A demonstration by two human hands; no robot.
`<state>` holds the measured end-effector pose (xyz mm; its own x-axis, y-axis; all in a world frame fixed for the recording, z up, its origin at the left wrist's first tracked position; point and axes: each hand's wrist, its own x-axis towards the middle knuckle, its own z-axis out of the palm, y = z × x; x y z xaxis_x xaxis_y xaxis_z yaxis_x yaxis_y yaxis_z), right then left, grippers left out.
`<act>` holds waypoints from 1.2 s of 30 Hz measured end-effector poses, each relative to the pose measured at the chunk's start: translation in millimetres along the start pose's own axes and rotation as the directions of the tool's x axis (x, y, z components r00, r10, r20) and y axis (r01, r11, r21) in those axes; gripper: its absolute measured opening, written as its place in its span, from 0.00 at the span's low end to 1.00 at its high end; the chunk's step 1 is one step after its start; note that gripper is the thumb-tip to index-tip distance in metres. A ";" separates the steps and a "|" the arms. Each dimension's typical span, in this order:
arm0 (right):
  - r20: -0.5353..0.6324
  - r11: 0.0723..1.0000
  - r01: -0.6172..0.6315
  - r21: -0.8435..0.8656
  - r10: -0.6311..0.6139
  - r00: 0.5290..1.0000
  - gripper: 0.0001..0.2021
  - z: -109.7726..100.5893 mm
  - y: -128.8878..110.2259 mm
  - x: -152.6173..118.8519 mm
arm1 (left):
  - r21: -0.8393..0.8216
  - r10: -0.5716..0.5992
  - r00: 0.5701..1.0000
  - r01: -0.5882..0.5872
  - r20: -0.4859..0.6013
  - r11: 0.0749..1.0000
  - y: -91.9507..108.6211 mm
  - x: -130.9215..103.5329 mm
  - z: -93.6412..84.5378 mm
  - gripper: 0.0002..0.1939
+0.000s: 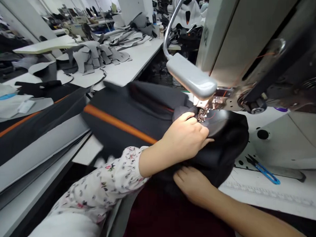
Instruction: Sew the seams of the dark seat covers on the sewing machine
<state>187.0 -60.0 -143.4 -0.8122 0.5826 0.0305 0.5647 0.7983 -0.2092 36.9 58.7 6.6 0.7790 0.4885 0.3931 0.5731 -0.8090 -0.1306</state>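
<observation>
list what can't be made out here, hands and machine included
Head view: dark fabric beneath the left hand, covered by it.
Head view: grip of the right hand, hidden by the hand itself.
Head view: top of the sewing machine, cut off by upper edge.
Head view: markings on the clear ruler, too small.

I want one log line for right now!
Left hand: on dark cloth, beside presser foot | Right hand: touching cloth's near side | Lamp: lit | Blue snips: right of cloth
</observation>
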 end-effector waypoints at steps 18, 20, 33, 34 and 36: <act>-0.466 0.826 -0.433 -0.360 0.243 0.851 0.15 -154.2 50.5 21.8 | -0.813 0.448 0.889 -0.193 0.092 0.550 -114.6 15.7 11.1 0.21; -0.484 0.830 -0.442 -0.341 0.248 0.839 0.17 -147.1 55.5 16.7 | -0.779 0.468 0.878 -0.222 0.102 0.586 -116.4 16.0 9.7 0.22; -0.495 0.888 -0.361 -0.286 0.185 0.849 0.24 -136.9 81.7 5.2 | -0.771 0.326 0.945 -0.179 0.039 0.612 -101.2 5.2 18.1 0.10; -0.503 0.890 -0.355 -0.287 0.175 0.846 0.24 -137.6 83.8 5.6 | -0.764 0.310 0.951 -0.184 0.023 0.619 -98.9 3.2 20.7 0.10; -0.521 0.894 -0.337 -0.296 0.145 0.841 0.24 -139.2 88.1 6.4 | -0.736 0.277 0.961 -0.202 -0.021 0.646 -93.6 -0.4 26.4 0.11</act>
<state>251.8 35.3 -25.6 -0.5253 0.6855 0.5042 0.8218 0.5624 0.0915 -10.4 142.8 -5.4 0.9020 0.2383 0.3601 0.0257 -0.8621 0.5061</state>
